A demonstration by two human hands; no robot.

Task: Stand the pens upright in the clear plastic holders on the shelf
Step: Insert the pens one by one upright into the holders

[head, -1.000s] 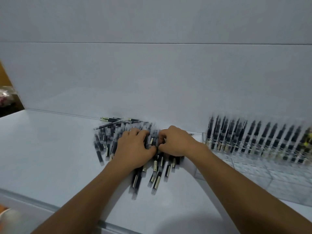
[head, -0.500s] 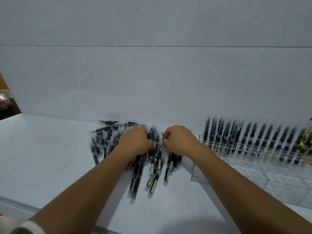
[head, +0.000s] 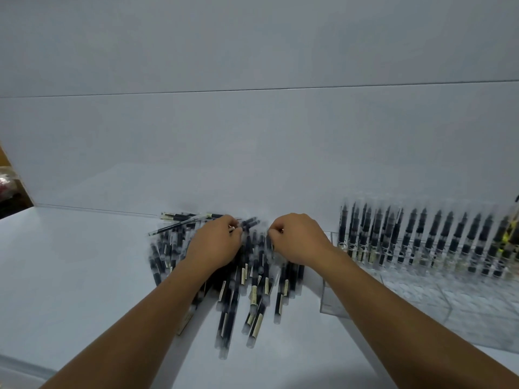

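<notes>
A pile of loose black pens (head: 252, 287) with clear caps lies flat on the white shelf (head: 70, 276), against the back wall. My left hand (head: 216, 245) rests on the pile with its fingers curled into the far pens. My right hand (head: 297, 240) sits beside it on the pile's right part, fingertips pinching pens. To the right stands a clear plastic holder (head: 421, 299) with a back row of several black pens (head: 421, 237) upright in it; its front cells hold nothing.
The shelf's front edge (head: 25, 366) runs along the lower left. A white back wall (head: 252, 136) rises right behind the pile. At the far left edge a brown surface and some dark clutter (head: 8, 183) show.
Both hands have slid farther back over the pile toward the wall and drawn a little apart. Several pens now trail out in front of the hands.
</notes>
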